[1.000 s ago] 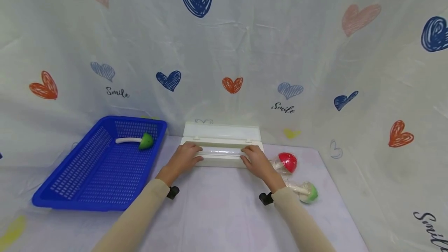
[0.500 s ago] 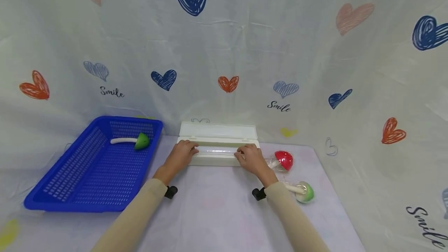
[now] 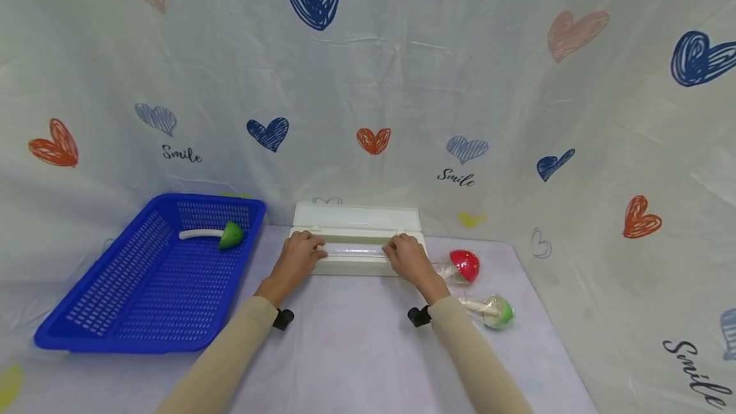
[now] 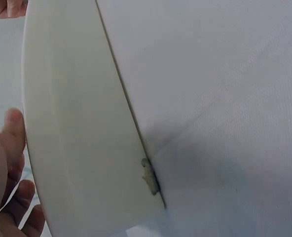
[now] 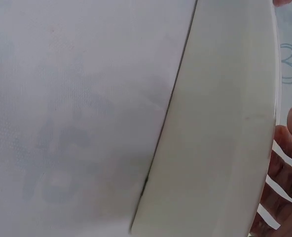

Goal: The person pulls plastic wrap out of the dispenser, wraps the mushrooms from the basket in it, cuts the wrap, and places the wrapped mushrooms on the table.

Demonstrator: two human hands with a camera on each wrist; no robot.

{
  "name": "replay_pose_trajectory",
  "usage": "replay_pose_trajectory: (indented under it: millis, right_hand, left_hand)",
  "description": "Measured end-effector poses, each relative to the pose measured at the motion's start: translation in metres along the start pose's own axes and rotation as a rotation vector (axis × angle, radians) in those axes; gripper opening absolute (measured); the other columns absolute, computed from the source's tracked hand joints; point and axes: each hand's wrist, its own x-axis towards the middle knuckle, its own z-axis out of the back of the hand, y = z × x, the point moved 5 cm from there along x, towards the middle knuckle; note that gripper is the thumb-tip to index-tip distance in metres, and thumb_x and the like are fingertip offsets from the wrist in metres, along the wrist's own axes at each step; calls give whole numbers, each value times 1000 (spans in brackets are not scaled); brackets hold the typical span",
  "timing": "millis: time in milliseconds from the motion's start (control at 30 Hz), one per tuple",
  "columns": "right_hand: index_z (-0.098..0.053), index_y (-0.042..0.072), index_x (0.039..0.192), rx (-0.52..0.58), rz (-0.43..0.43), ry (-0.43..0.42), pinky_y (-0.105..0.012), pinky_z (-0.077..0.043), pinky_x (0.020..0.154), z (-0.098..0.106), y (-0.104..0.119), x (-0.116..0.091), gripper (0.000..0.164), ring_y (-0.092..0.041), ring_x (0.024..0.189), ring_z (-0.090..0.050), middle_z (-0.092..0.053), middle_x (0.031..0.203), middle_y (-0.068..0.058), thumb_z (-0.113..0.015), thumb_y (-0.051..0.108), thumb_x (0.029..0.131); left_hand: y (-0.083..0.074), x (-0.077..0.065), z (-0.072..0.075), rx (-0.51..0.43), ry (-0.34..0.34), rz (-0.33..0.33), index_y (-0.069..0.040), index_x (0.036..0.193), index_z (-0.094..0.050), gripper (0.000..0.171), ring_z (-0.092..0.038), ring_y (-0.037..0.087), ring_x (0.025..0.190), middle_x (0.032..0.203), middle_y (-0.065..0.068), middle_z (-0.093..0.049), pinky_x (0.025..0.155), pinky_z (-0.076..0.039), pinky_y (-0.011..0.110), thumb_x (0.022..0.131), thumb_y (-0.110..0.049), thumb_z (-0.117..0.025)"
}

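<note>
A long white cling film dispenser point(image 3: 356, 266) stands against the back wall with its lid point(image 3: 356, 216) raised. Clear cling film point(image 3: 353, 249) shows as a shiny strip in its opening. At the strip's left end my left hand point(image 3: 295, 262) pinches the film between thumb and fingers. My right hand point(image 3: 409, 260) pinches its right end, the thumb mostly hidden in the head view. From each wrist the box's smooth front fills much of the picture; the left fingers point(image 4: 18, 197) and right fingers point(image 5: 284, 185) reach over its top edge, their tips partly hidden.
On the left lies a blue mesh basket point(image 3: 144, 345) holding a green-capped toy mushroom point(image 3: 231, 235). To the right of the box are a red-capped mushroom point(image 3: 464, 266) and another green-capped mushroom point(image 3: 499, 312), both wrapped in clear film. A heart-printed sheet point(image 3: 368, 82) rises behind.
My right hand has shifted slightly inward along the film, its thumb drawing in toward the fingers. The left hand stays at its end. The head view has turned slightly right.
</note>
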Motion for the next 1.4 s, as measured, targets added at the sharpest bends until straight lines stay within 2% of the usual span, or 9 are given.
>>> replay_pose_trajectory:
  millis: [200, 333, 600, 800, 933, 1067, 1167, 1267, 1400]
  right_hand:
    - [-69, 3, 94, 42, 45, 7, -46, -56, 87, 1, -1, -1, 7, -30, 91, -66, -69, 93, -10, -68, 9, 98]
    - [-68, 2, 99, 49, 22, 16, -44, -56, 91, 1, -4, 0, 9, -28, 95, -69, -72, 97, -10, -63, 9, 102]
    - [-70, 2, 98, 101, -4, 74, -38, -57, 83, 1, -8, 1, 8, -22, 87, -64, -70, 92, -7, -68, 10, 99]
    - [-69, 3, 103, 130, -22, 51, -38, -58, 87, 4, -10, 2, 5, -24, 97, -70, -73, 101, -10, -65, 1, 99]
    - [-70, 2, 104, 124, -1, -8, -39, -59, 86, 5, -11, 1, 7, -25, 96, -72, -76, 101, -12, -64, 3, 100]
    - [-73, 0, 100, 113, 33, -69, -41, -59, 87, 4, -10, -4, 8, -29, 96, -72, -76, 98, -13, -66, 2, 98]
    - [-72, 1, 99, 110, 26, -82, -43, -59, 87, 3, -11, -9, 8, -30, 96, -71, -75, 97, -12, -64, 5, 100]
    - [-70, 3, 100, 117, 17, -98, -43, -58, 86, 3, -11, -12, 10, -29, 96, -71, -76, 97, -11, -63, 9, 102]
    - [-72, 3, 101, 133, 35, -125, -43, -59, 85, 6, -10, -13, 10, -28, 94, -73, -77, 97, -11, -65, 9, 100]
  left_hand:
    - [-2, 0, 2, 21, -57, -28, -7, 95, -81, 9, -63, 31, 86, 93, 8, -68, 81, -51, 50, 89, -12, -79]
    - [-3, 0, 3, 24, -78, -55, -6, 93, -80, 8, -69, 31, 91, 97, 9, -73, 87, -54, 52, 91, -13, -77]
    - [-3, 2, 1, -86, 89, 75, -2, 110, -76, 17, -69, 29, 102, 106, 12, -74, 88, -57, 44, 96, -11, -72]
    - [-5, 3, 2, -68, 39, 24, -2, 106, -76, 12, -66, 28, 96, 100, 10, -69, 82, -58, 41, 96, -7, -70]
    - [-4, 1, 2, -34, 1, 7, -5, 99, -75, 8, -66, 31, 98, 101, 9, -69, 88, -55, 48, 99, -8, -68]
    - [-3, -2, -2, -34, 64, 29, -9, 101, -70, 6, -66, 35, 113, 111, 10, -73, 101, -47, 59, 101, -12, -66]
    - [-2, -5, -5, -43, 133, 48, -11, 103, -67, 9, -64, 35, 119, 115, 11, -72, 105, -44, 59, 98, -18, -71]
    - [-1, -6, -5, -62, 146, 75, -12, 101, -67, 15, -64, 32, 111, 110, 8, -73, 100, -48, 53, 93, -20, -77]
    - [0, -6, -2, -87, 147, 124, -15, 100, -67, 10, -64, 23, 93, 100, 4, -73, 82, -53, 43, 95, -19, -74]
